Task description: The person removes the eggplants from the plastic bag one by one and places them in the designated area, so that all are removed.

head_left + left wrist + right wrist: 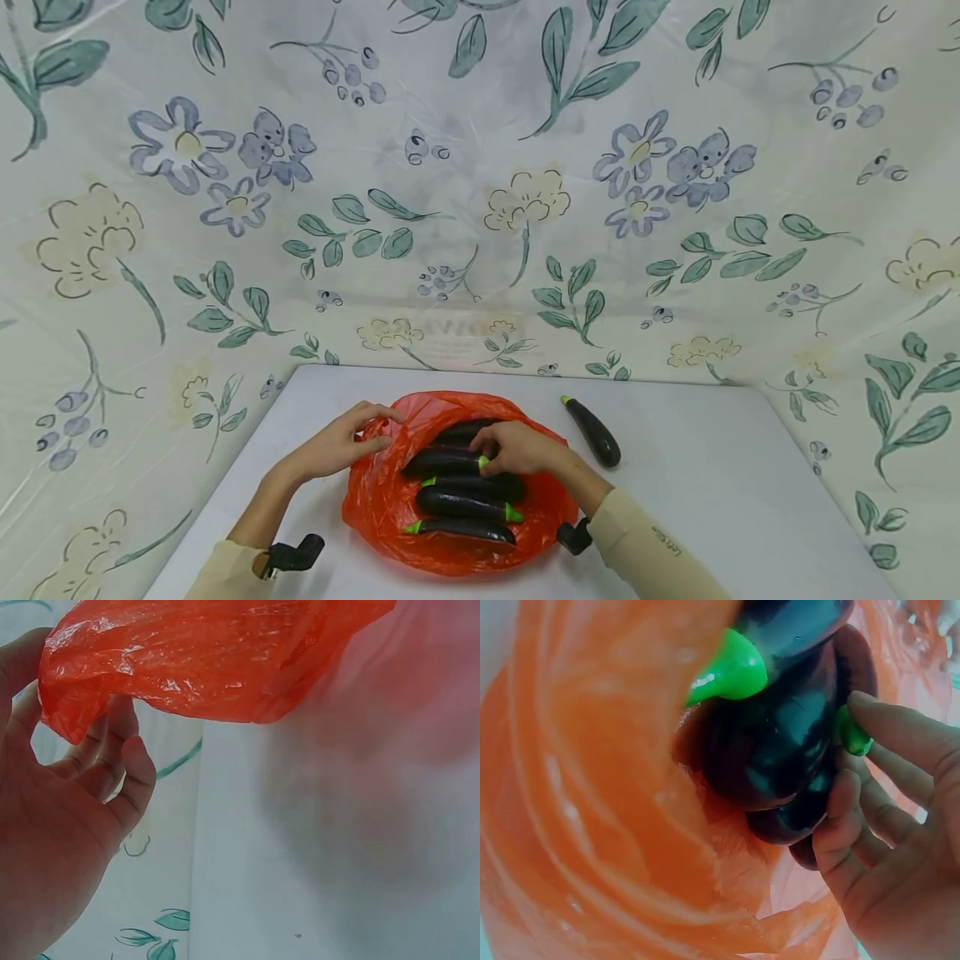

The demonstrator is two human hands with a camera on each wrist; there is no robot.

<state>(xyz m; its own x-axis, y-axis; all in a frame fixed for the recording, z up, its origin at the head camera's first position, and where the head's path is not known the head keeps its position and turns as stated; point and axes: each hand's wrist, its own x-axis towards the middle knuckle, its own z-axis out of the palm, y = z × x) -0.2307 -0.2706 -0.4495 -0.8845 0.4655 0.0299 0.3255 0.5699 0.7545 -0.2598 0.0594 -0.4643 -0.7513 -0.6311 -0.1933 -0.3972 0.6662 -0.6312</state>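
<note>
A red plastic bag (390,550) lies wide open on the table, with several dark purple eggplants (465,505) inside it. My right hand (517,448) reaches into the bag and pinches one eggplant (444,461) by its green stem end, as the stem (853,733) between thumb and fingers in the right wrist view shows. At the bag's left rim is my left hand (341,442), fingers loosely bent and thumb apart from them. In the left wrist view, red film (202,660) covers part of the left fingers (139,769).
Another eggplant (592,432) lies on the white table (697,492), right of the bag and beyond my right forearm. Behind the table and at both sides hangs a flower-patterned sheet (450,200). Black wrist cameras (297,552) are strapped near both sleeves.
</note>
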